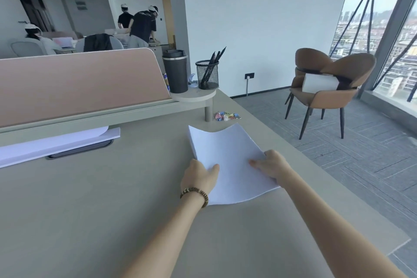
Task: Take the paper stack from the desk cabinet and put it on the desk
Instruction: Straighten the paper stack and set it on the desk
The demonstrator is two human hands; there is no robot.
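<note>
A white paper stack (pixel 228 153) is on or just above the beige desk (pixel 101 198), right of centre; its far edge curls upward. My left hand (pixel 198 177), with a beaded bracelet at the wrist, grips the stack's near left edge, thumb on top. My right hand (pixel 272 165) holds the right edge, fingers pressed on the top sheet. The desk cabinet is out of view.
A pink divider (pixel 79 81) runs along the desk's back. On a small raised shelf stand a dark tumbler (pixel 175 71) and a mesh pen cup (pixel 207 74). Coloured clips (pixel 226 116) lie behind the stack. White sheets (pixel 56 144) lie at left. A brown chair (pixel 327 88) stands to the right.
</note>
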